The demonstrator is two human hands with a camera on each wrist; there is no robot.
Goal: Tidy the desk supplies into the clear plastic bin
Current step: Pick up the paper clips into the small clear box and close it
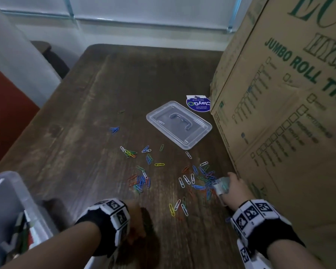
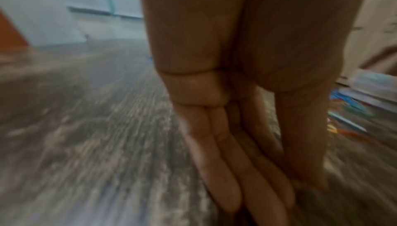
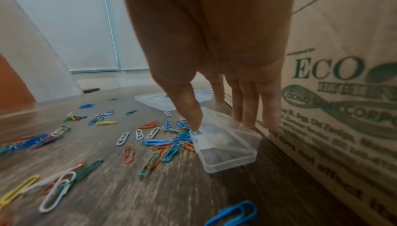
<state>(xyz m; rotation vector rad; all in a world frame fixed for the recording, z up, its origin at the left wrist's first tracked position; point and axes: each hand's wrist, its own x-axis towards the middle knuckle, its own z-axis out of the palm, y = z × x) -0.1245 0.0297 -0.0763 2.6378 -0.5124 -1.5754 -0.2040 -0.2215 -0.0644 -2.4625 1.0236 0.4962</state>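
I read the right hand pinching the small clear case at the worktop's right edge, its long axis running near-to-far, while the clear plastic bin lies far left, beside the empty, straight-fingered left hand.

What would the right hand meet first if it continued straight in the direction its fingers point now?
The right hand points down; its fingers are already at the small clear plastic case, open among the coloured paper clips. Below it, probably the dark wooden table.
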